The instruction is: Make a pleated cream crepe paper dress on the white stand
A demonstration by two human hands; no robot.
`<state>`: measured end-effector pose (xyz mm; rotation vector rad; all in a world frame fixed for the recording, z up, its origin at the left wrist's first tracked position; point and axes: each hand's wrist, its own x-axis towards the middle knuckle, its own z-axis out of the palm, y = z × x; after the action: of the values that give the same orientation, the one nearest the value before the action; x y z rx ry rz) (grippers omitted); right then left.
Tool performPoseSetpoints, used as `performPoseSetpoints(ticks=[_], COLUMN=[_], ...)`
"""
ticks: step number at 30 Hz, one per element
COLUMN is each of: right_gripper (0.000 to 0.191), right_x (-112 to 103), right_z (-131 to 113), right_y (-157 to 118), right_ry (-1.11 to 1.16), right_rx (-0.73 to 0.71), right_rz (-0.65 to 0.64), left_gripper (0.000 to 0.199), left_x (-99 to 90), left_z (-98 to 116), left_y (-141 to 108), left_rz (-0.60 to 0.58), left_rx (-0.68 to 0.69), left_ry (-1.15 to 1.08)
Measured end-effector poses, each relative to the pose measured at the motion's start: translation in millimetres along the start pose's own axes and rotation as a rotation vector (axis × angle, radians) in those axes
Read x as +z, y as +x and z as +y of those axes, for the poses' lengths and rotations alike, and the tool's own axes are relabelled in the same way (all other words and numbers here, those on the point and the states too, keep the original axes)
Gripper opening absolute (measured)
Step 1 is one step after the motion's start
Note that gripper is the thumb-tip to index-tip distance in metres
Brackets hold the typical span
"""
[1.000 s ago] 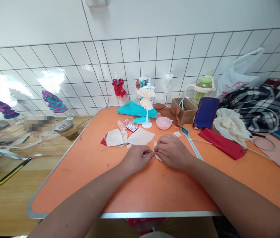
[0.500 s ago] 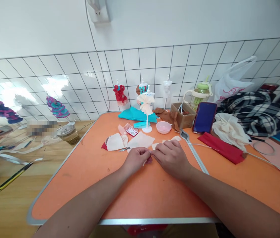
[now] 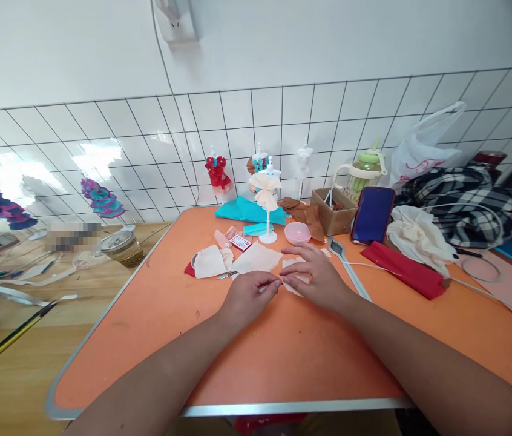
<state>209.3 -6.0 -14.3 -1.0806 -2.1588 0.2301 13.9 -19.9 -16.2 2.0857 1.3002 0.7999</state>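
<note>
- My right hand (image 3: 313,272) lies flat over a small cream cloth scrap (image 3: 293,286) on the orange table (image 3: 283,357), fingers spread and pressing down rather than gripping.
- My left hand (image 3: 249,293) is pinched narrow at thumb and forefinger, right at the scrap's left edge; I cannot tell if a needle or thread sits in that pinch, it is too small to see.
- To do this well, I judge that the flat hand should keep the cloth from sliding while the pinch works only on the edge, with both wrists low on the table for steadiness.
- The pinch should stay light, since thin cloth like this probably creases or frays if tugged.
- Just beyond my hands lie more cream pieces (image 3: 256,257), with small scissors (image 3: 227,274) beside them; I should keep my knuckles clear of those.
- Farther back stand a white mannequin (image 3: 265,200) in a cream dress, a pink bowl (image 3: 297,232) and a phone (image 3: 373,215).
</note>
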Motion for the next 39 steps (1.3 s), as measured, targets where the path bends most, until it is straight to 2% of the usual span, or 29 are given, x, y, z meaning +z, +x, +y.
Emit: performPoseSetpoints(ticks=[6,10,12,13,16,18,26,29,31,35,37,39], right_gripper=[0.011,0.011,0.014,0.021,0.06,0.073,0.053,0.033,0.029,0.034,0.035,0.033], right_x=[3,-3,-7,-9,-15,-16,-12,-16,-18,-20,-19,-17], right_z=[-2,-7,-9,-9,-8,-9,-16,-14,-10,3,9,14], right_y=[-1,-2,-3,-3,-3,-3,-2,-2,-2,-3,-3,-2], right_ry=[-0.051,-0.174,-0.185,-0.17,-0.116,-0.117,-0.145,-0.148,-0.102,0.096,0.159,0.205], right_rx=[-0.021,-0.14,-0.156,-0.147,-0.129,-0.15,-0.202,-0.178,-0.152,-0.098,-0.04,0.051], right_rz=[-0.027,-0.064,-0.076,-0.089,-0.186,-0.266,-0.352,-0.355,-0.401,-0.572,-0.588,-0.548], left_gripper=[0.027,0.028,0.027,0.026,0.026,0.025,0.026,0.027,0.028,0.028,0.027,0.029], left_x=[0.4,1.1,0.6,-0.2,-4.6,-7.8,-7.8,-6.8,-6.7,-8.4,-10.5,-12.9], left_z=[-1,-1,-1,0,1,2,1,2,3,3,3,2], left_y=[1,2,3,4,5,5,4,4,4,4,4,5], left_rz=[-0.056,-0.16,-0.184,-0.182,-0.157,-0.161,-0.199,-0.219,-0.225,-0.217,-0.195,-0.176], left_rx=[-0.049,-0.127,-0.17,-0.187,-0.21,-0.205,-0.138,-0.141,-0.127,-0.041,0.023,0.073], left_ry=[-0.05,-0.224,-0.311,-0.34,-0.368,-0.339,-0.268,-0.254,-0.209,0.018,0.165,0.264])
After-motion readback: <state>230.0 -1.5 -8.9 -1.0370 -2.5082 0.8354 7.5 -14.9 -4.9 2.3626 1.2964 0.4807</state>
